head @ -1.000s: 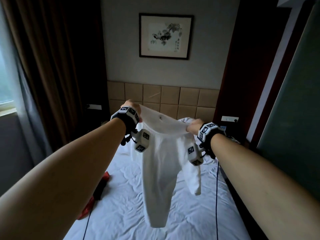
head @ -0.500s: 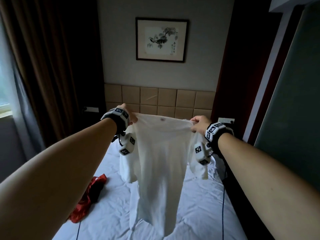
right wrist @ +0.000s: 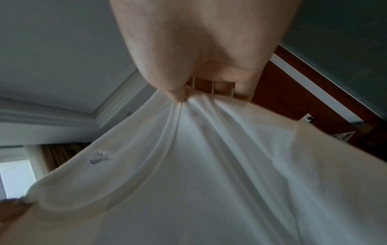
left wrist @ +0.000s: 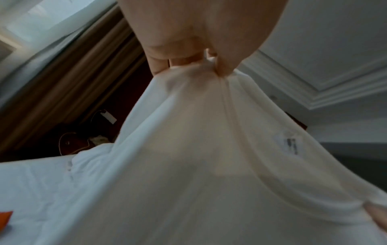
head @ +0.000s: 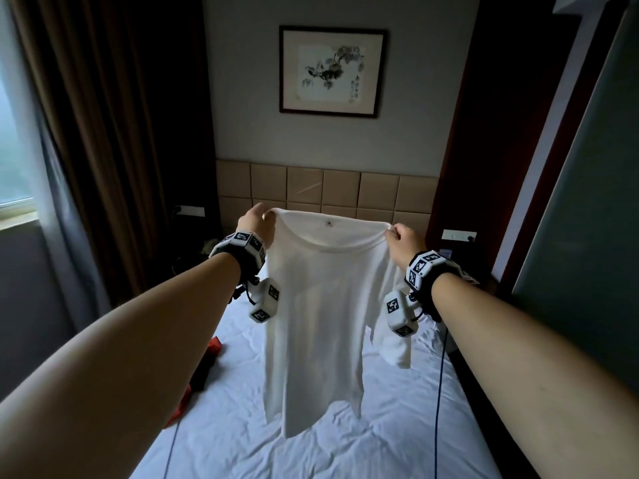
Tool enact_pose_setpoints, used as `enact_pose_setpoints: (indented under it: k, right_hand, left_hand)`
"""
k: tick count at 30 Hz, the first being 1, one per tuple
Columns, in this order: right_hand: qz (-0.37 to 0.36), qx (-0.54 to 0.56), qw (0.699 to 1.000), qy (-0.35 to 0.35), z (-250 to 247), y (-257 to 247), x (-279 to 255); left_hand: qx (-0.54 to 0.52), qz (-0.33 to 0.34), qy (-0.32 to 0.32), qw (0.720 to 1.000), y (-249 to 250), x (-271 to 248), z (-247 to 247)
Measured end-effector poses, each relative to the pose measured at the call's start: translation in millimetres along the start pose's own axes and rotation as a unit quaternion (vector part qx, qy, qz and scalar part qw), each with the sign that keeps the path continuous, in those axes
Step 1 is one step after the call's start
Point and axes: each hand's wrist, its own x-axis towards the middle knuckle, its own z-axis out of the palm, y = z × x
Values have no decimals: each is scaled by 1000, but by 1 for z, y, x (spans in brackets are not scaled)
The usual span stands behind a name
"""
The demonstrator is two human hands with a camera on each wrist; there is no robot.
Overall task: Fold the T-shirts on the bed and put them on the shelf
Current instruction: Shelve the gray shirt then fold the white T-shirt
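white t-shirt (head: 321,305) now raised and spread wider than a second ago, clear above the bed (head: 345,444); left hand (head: 254,223) and right hand (head: 403,242) each pinching a shoulder; ready for laying flat

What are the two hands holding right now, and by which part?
Both hold the white cotton T-shirt by its shoulders beside the neckline: left hand pinches one, right hand the other, above the bed.

Both arms stretched forward at chest height, left hand (head: 255,221) and right hand (head: 403,242) apart, each pinching cloth between thumb and curled fingers, wrists level.
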Motion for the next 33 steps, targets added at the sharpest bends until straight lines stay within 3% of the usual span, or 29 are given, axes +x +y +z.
enact_pose_setpoints:
  k: [8, 17, 21, 26, 33]
  right_hand:
    - [5, -37, 999, -34, 33, 5, -41]
    - [64, -62, 995, -53, 106, 18, -22]
    - [115, -94, 984, -94, 162, 44, -1]
    - [162, -141, 965, -149, 248, 96, 24]
    - [207, -186, 941, -190, 362, 173, 53]
  left_hand:
    - [101, -7, 34, 994, -37, -25, -11]
    - [116, -34, -32, 992, -99, 9, 8]
    - [175, -22, -86, 981, -146, 46, 48]
    - [275, 12, -178, 945, -232, 93, 120]
    - [285, -1, -245, 927, -344, 139, 228]
